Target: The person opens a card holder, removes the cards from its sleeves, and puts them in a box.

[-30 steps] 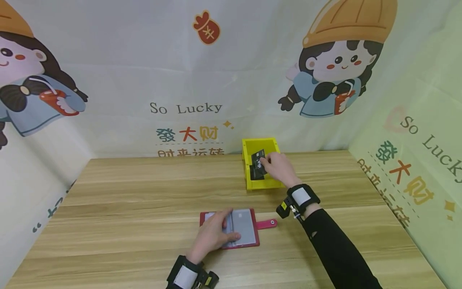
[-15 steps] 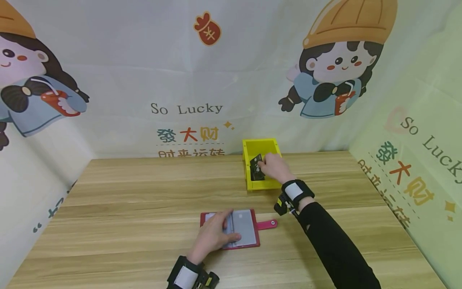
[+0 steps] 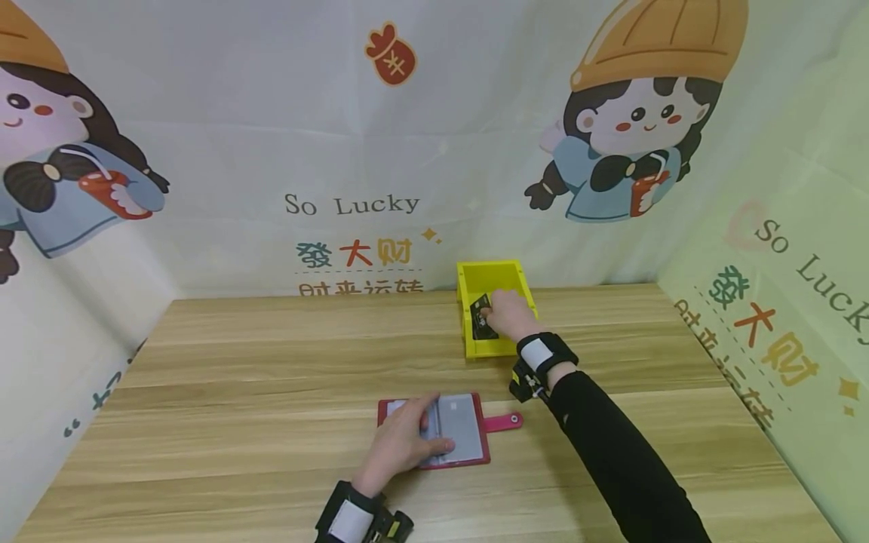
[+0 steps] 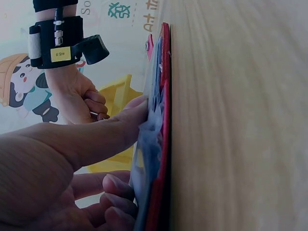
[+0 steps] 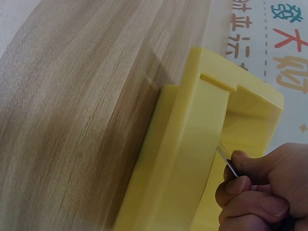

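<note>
A small card holder [image 3: 465, 422] with a red cover and clear sleeves lies spread on the table. My left hand [image 3: 400, 437] rests on it, thumb and fingers spread across the sleeves; the left wrist view shows the thumb [image 4: 127, 118] touching a sleeve's edge. Farther back, my right hand [image 3: 512, 313] reaches into a yellow bin [image 3: 483, 349] and pinches a black card [image 3: 480, 318] near the bin's left wall. Only the thin edge of the card [image 5: 227, 161] shows between thumb and finger in the right wrist view. The hand hides part of the bin's inside.
The wooden table [image 3: 237, 377] runs back to a printed cloth backdrop [image 3: 237, 151]. A pink snap strap [image 3: 504, 422] sticks out from the card holder's right side. Cameras are strapped to both wrists.
My right hand has moved slightly left and lower in the bin. Two overlapping black cards showed earlier; now less black shows beside the fingers. My left hand and the card holder stay put.
</note>
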Motion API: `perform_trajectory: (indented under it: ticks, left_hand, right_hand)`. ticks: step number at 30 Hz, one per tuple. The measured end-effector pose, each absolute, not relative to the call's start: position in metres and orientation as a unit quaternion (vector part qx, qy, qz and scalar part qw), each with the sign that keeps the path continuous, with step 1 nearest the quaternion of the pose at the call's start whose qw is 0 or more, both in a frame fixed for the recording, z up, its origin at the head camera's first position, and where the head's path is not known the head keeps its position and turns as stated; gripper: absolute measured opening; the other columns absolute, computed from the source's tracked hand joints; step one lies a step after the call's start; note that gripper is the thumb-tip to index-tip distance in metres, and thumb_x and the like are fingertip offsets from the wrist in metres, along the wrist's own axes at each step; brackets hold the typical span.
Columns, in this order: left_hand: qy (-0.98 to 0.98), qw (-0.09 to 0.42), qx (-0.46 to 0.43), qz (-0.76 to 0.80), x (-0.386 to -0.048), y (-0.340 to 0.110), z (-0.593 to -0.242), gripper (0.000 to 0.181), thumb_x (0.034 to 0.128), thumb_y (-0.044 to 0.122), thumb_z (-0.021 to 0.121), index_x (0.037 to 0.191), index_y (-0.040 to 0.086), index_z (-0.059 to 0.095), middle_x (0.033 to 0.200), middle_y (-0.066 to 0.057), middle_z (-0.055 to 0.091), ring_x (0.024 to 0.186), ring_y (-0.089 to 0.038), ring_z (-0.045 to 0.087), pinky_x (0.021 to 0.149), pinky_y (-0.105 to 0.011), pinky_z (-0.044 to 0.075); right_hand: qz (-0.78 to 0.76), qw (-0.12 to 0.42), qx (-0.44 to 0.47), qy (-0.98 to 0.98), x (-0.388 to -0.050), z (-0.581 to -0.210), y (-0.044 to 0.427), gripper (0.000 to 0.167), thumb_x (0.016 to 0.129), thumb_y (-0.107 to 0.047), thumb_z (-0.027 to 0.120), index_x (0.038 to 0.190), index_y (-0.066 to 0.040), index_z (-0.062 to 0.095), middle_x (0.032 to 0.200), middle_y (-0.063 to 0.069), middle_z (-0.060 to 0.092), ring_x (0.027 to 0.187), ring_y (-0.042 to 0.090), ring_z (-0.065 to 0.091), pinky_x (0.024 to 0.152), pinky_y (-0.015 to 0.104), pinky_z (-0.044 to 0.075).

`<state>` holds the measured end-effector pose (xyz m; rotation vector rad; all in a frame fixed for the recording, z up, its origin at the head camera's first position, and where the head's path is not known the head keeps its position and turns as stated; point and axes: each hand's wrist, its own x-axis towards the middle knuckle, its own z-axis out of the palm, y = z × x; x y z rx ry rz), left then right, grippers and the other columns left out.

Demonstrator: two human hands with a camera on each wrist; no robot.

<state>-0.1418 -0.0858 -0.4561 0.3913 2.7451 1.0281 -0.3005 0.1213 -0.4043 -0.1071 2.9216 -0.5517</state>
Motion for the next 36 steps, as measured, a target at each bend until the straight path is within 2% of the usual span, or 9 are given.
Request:
perform_trajectory:
  ticks: [3,5,14,22,30,33,36]
  left_hand:
    - [0.925,0.094,0.131,0.345,-0.142,-0.086,-0.456,0.077,0.0775,0.029,0.087,0.141,0.002,0.053,0.09,-0.004,0.05,0.087,-0.019,0.047,0.071,-0.031,0.033]
    - [0.925,0.095,0.13,0.345,-0.142,-0.086,-0.456,0.077,0.0773,0.028,0.087,0.141,0.002,0.053,0.091,-0.005,0.051,0.088,-0.02,0.048,0.071,-0.032,0.034]
    - [0.925,0.101,0.129,0.343,-0.143,-0.086,-0.454,0.077,0.0777,0.029,0.087,0.142,0.002,0.053,0.098,-0.008,0.057,0.09,-0.021,0.049,0.072,-0.032,0.037]
    - [0.925,0.101,0.13,0.342,-0.143,-0.087,-0.454,0.077,0.078,0.029,0.087,0.141,0.002,0.053,0.1,-0.008,0.057,0.092,-0.021,0.049,0.074,-0.033,0.038]
    - [0.926,0.089,0.139,0.341,-0.141,-0.087,-0.455,0.075,0.0774,0.029,0.087,0.139,0.001,0.055,0.116,-0.014,0.064,0.096,-0.023,0.053,0.085,-0.043,0.048]
    - [0.926,0.08,0.146,0.339,-0.141,-0.087,-0.456,0.075,0.0771,0.029,0.087,0.139,0.001,0.056,0.112,-0.013,0.064,0.094,-0.022,0.053,0.082,-0.04,0.047]
    - [0.924,0.079,0.148,0.342,-0.141,-0.087,-0.455,0.075,0.0772,0.029,0.087,0.139,0.001,0.056,0.103,-0.01,0.062,0.091,-0.021,0.051,0.077,-0.035,0.044]
  right_hand:
    - [-0.169,0.093,-0.03,0.981,-0.302,-0.404,0.119,0.028,0.102,-0.02,0.059,0.112,0.004,0.069,0.072,0.004,0.046,0.064,0.016,0.048,0.056,0.024,0.035]
    - [-0.162,0.1,-0.026,0.981,-0.303,-0.404,0.118,0.029,0.102,-0.02,0.06,0.116,0.004,0.068,0.075,0.005,0.048,0.067,0.017,0.049,0.057,0.025,0.035]
    - [-0.126,0.125,-0.022,0.984,-0.302,-0.403,0.113,0.026,0.101,-0.022,0.061,0.109,0.002,0.069,0.076,0.005,0.05,0.069,0.018,0.05,0.06,0.026,0.037]
    - [-0.097,0.137,-0.001,0.986,-0.3,-0.401,0.108,0.026,0.101,-0.02,0.061,0.115,0.001,0.067,0.088,0.009,0.058,0.075,0.021,0.051,0.066,0.031,0.041]
    - [-0.073,0.148,0.004,0.986,-0.304,-0.404,0.105,0.021,0.102,-0.013,0.056,0.116,-0.002,0.067,0.103,0.015,0.067,0.084,0.025,0.054,0.079,0.04,0.049]
    - [-0.06,0.15,0.004,0.987,-0.305,-0.405,0.105,0.021,0.103,-0.01,0.052,0.115,-0.002,0.067,0.1,0.014,0.065,0.085,0.026,0.054,0.081,0.042,0.05]
    - [-0.043,0.151,0.0,0.988,-0.305,-0.405,0.105,0.02,0.103,-0.01,0.051,0.111,-0.003,0.068,0.088,0.011,0.059,0.081,0.025,0.053,0.075,0.039,0.047]
